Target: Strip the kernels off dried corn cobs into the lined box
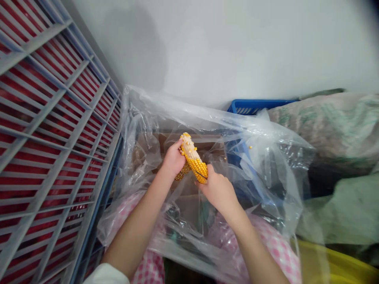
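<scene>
An ear of corn (194, 158) with yellow kernels is held between my hands above a clear plastic bag (260, 136). A pale bare strip runs along its upper part, with a few loose kernels on it; rows remain full toward its lower end. My left hand (174, 158) is closed on the upper end. Fingers of my right hand (218, 189) close around the lower end. A thin dark line (201, 174) crosses the cob by the right fingers; I cannot tell what it is. Below, shelled kernels (182, 172) lie in the bag, partly hidden.
The bag lines a cardboard box (204, 147) between my knees. Tall slatted crates (59, 130) with red contents stand at left. A blue basket (245, 105), a stuffed woven sack (325, 126) and something yellow (334, 262) are at right. A white wall (222, 51) rises behind.
</scene>
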